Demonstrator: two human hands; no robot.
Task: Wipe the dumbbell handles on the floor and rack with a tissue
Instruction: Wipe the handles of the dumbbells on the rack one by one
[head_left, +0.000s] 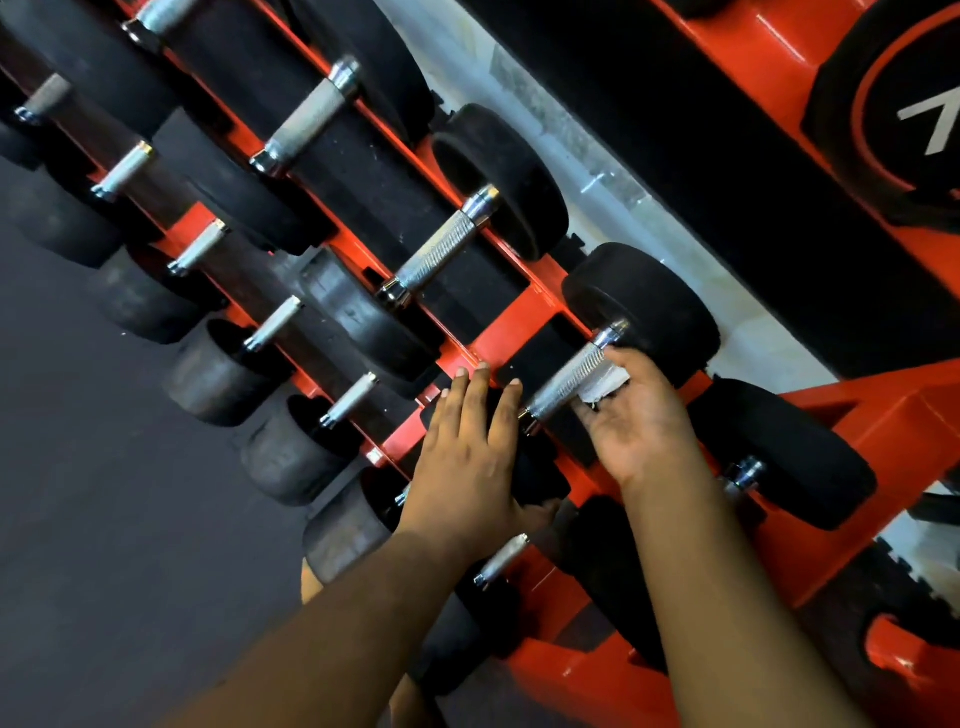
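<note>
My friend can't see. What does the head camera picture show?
A person's right hand presses a white tissue against the metal handle of a black dumbbell on an orange rack. Their left hand rests flat on the dumbbell's near weight. More dumbbells line the rack.

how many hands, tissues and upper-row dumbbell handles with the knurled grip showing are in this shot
hands: 2
tissue: 1
upper-row handles with knurled grip showing: 4
total: 7
</note>
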